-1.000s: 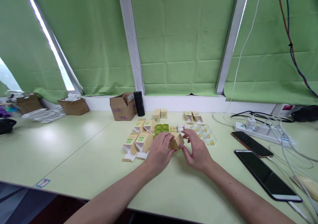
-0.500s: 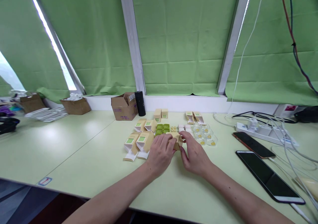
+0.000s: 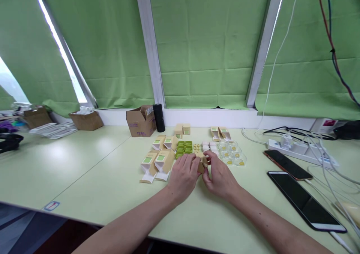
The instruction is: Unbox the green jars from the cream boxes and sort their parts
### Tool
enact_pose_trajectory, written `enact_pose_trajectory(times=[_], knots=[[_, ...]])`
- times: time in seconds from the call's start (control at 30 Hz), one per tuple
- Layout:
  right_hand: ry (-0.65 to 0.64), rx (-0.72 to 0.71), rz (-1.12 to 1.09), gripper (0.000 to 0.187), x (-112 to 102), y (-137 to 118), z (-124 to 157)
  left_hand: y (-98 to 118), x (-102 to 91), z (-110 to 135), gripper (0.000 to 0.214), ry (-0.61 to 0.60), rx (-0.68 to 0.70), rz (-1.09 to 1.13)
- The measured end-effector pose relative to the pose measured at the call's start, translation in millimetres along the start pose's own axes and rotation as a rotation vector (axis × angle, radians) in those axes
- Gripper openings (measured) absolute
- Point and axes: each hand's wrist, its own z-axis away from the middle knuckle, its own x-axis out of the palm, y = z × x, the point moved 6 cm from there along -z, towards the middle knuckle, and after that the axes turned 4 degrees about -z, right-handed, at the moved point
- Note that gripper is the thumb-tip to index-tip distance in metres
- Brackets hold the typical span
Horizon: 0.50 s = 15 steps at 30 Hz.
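Between my two hands is a small tan cardboard box (image 3: 200,167), its end turned to the right. My left hand (image 3: 183,175) wraps its fingers over the left part of the box and hides much of it. At the right end, my right hand (image 3: 221,174) pinches the box's edge or flap between thumb and fingers. Just beyond the hands stand green square cups (image 3: 185,148), small yellowish pieces (image 3: 196,147) and pale pink and white blocks (image 3: 209,146). Clear plastic pieces with yellow centres (image 3: 231,154) lie to the right. Several open tan boxes with green labels (image 3: 164,159) lie to the left.
Two tan boxes (image 3: 182,129) stand farther back, and two opened ones (image 3: 220,133) lie to their right. A brown carton (image 3: 140,122) and a black cylinder (image 3: 159,118) stand by the wall. Two phones (image 3: 306,201), cables and a white power strip (image 3: 300,151) occupy the right side.
The box has come slightly lower and nearer to me between both hands, uncovering more of the green cups and pale blocks. My right fingers have shifted at its end.
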Motion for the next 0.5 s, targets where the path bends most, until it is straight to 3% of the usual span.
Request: enact_pose_trajectory(times=[0.5], knots=[[0.039, 0.075, -0.095, 0.045, -14.0, 8.9, -4.2, -10.5, 7.4, 2.9, 0.055, 0.003, -0.071, 0.183]])
